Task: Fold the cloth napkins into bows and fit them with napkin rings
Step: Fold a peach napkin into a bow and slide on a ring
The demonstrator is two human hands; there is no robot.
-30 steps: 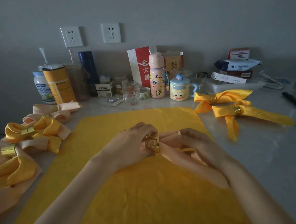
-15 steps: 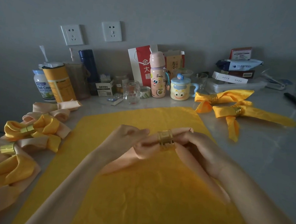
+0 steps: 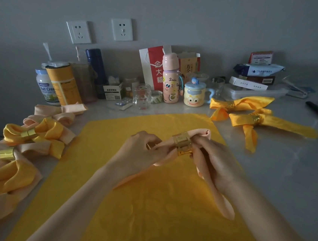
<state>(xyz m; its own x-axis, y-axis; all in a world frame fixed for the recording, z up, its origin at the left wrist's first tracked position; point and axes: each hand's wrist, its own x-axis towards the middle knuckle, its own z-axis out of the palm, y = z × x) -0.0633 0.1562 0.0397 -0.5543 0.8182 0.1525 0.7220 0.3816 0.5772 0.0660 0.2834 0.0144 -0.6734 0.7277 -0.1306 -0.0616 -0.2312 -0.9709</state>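
A folded peach napkin [image 3: 204,134] is held above a flat yellow napkin [image 3: 145,207] spread on the table. A gold napkin ring [image 3: 183,146] sits around the peach napkin's gathered middle. My left hand [image 3: 141,152] pinches the peach cloth just left of the ring. My right hand [image 3: 216,165] grips the cloth right of the ring, and a long peach tail [image 3: 222,203] hangs from it onto the yellow napkin.
Finished ringed bows lie at the left [image 3: 33,134] and lower left [image 3: 0,180]. Two yellow ringed bows [image 3: 252,118] lie at the right. Bottles, a glass [image 3: 142,96], a mug [image 3: 194,96] and boxes crowd the back by the wall.
The gold ring has slid rightward along the peach napkin. My left hand has pulled a fold of cloth out on the ring's left side, and both hands have risen slightly.
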